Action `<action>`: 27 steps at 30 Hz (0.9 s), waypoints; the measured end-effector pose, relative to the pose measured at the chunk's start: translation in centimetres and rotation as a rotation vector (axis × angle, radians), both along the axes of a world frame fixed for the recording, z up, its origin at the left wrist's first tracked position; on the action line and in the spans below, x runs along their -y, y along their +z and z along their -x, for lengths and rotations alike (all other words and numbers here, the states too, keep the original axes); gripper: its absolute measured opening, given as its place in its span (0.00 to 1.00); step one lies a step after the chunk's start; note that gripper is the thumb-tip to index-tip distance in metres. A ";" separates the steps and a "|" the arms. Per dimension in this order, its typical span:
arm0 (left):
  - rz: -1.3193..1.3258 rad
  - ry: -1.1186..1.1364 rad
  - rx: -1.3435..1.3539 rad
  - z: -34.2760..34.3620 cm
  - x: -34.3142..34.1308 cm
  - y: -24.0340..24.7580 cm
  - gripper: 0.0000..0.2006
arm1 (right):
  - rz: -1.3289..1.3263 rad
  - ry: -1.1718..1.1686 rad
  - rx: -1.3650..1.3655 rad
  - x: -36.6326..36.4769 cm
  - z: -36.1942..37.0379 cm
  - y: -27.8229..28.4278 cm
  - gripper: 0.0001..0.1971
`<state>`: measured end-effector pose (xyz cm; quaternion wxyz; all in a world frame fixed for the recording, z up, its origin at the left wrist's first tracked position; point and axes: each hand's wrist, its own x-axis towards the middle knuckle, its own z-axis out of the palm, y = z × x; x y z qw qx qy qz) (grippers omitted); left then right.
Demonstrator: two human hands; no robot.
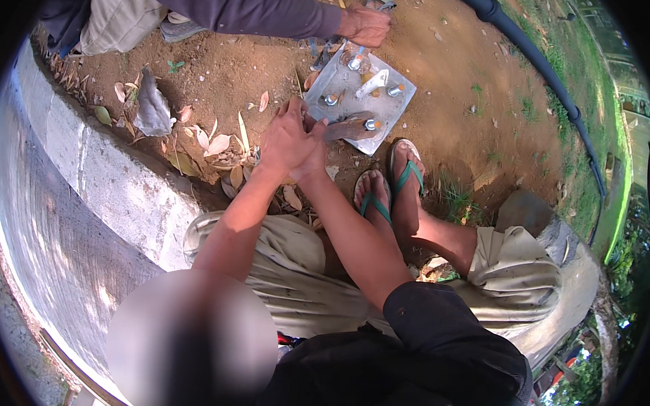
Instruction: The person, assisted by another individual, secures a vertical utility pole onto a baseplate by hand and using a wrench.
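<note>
The square metal plate (390,107) lay at upper centre of the frame. The right hand (311,156) was closed around the rusty wrench (343,130); the overlapping left hand (282,136) hid its hold. Poor seating on the bolt (371,124) could have caused slippage and knuckle injury.
</note>
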<state>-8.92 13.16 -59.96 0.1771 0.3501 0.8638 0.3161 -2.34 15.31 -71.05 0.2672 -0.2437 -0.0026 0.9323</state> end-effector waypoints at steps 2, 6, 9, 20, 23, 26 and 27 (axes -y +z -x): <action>0.226 -0.018 0.035 -0.5 0.1 -0.7 0.25 | 0.028 0.008 -0.025 0.1 -0.2 0.0 0.11; 0.422 0.020 0.002 -0.3 0.2 -0.8 0.31 | 0.114 0.038 -0.117 1.3 0.3 -0.4 0.11; 0.498 0.062 -0.044 -0.8 -0.6 -0.8 0.31 | 0.095 0.038 -0.285 1.4 1.3 -3.5 0.10; 0.532 0.113 -0.169 -2.3 -1.6 1.0 0.27 | 0.245 0.003 -0.054 0.1 0.9 4.0 0.11; 0.529 0.115 -0.118 -2.5 -1.3 0.4 0.26 | 0.328 0.078 -0.016 0.7 -0.3 3.6 0.11; 0.425 0.111 -0.086 -1.4 -1.1 -0.9 0.23 | 0.228 0.077 -0.026 -0.6 0.7 3.5 0.12; 0.406 0.111 -0.036 -1.8 -1.1 -1.1 0.22 | 0.222 0.116 0.053 -0.3 0.1 2.8 0.12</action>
